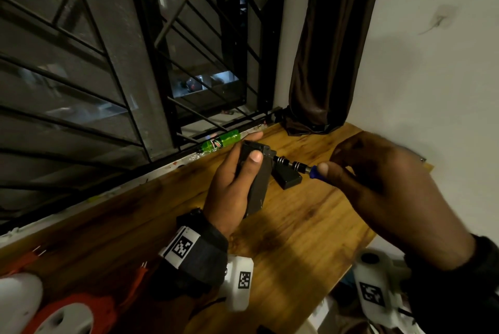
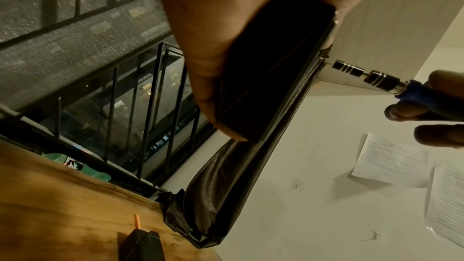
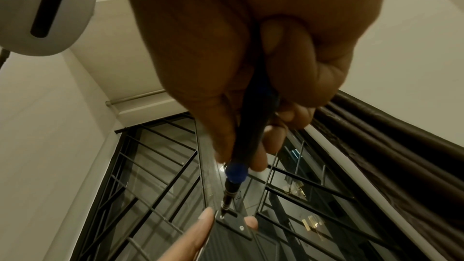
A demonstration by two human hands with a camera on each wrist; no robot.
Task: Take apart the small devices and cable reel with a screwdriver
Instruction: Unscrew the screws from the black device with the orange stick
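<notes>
My left hand (image 1: 237, 171) grips a flat dark grey device (image 1: 256, 185) above the wooden table, thumb across its front. In the left wrist view the device (image 2: 271, 70) fills the palm. My right hand (image 1: 378, 179) pinches a screwdriver (image 1: 299, 167) with a blue handle and ringed metal shaft. Its tip meets the device's upper right edge (image 2: 323, 61). In the right wrist view the screwdriver (image 3: 236, 174) points down onto a screw at the device's end plate (image 3: 233, 223). A small black box (image 1: 287, 178) lies on the table just below the shaft.
A green soda bottle (image 1: 220, 142) lies on the window sill behind a black grille. A dark curtain (image 1: 329, 44) hangs at the table's back right corner. An orange and white cable reel (image 1: 67, 312) sits at the lower left. The wall (image 1: 432, 63) is close on the right.
</notes>
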